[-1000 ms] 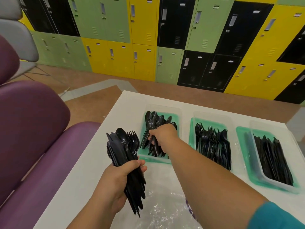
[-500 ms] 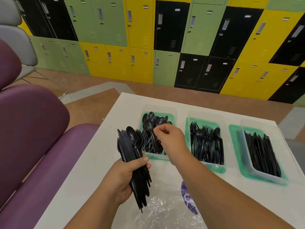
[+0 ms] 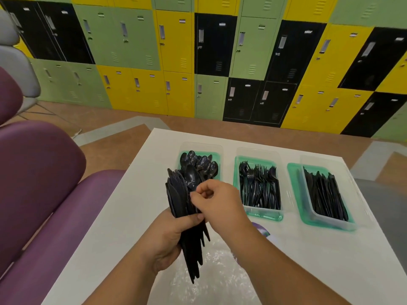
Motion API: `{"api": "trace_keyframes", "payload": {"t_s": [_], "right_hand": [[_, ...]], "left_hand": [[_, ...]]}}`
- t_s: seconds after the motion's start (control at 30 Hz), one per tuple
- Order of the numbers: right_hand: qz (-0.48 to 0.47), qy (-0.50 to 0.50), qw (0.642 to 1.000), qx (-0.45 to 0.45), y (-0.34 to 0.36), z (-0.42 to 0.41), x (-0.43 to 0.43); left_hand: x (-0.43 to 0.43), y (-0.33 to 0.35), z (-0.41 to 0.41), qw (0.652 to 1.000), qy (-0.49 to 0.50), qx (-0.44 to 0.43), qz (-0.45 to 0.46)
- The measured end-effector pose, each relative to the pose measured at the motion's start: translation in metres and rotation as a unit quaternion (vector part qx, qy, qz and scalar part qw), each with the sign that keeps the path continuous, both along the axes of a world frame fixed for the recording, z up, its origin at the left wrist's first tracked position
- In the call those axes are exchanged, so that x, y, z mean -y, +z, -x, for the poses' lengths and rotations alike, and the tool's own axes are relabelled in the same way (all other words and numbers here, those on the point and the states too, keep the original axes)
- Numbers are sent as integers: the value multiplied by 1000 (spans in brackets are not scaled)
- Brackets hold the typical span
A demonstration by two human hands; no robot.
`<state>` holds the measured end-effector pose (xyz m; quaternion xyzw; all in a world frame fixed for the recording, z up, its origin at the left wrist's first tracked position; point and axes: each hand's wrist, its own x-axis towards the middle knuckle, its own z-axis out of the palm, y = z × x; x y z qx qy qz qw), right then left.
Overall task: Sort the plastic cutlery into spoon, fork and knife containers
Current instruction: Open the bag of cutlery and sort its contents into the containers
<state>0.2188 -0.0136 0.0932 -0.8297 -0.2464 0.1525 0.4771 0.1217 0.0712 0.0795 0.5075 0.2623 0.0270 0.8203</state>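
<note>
Bundle of black plastic cutlery (image 3: 176, 194) is gripped in left hand (image 3: 167, 236). Its edge is pinched by right hand (image 3: 220, 201), just above left thumb.

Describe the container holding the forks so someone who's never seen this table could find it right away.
On the white table in front of the coloured lockers, three clear containers stand in a row. The fork container is the middle one. Its black pieces end in tines, unlike the rounded spoons to its left and the flat knives to its right.
</note>
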Motion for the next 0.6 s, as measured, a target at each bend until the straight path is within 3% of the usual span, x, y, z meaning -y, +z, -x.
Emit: {"api": "trace_keyframes", "payload": {"t_s": [0.13,0.37,0.47,0.6], "right_hand": [[-75,-33,988,-131,2,-4,9],[-224,-23,922,-314,9,-3,17],[-244,-30,908,-338,8,-3,20],[-230,-23,916,-327,2,-3,21]], "left_hand": [[4,4,3,999,24,-18,10],[6,11,3,998,56,-18,4],[6,10,2,998,60,-5,18],[7,11,2,999,49,10,10]]}}
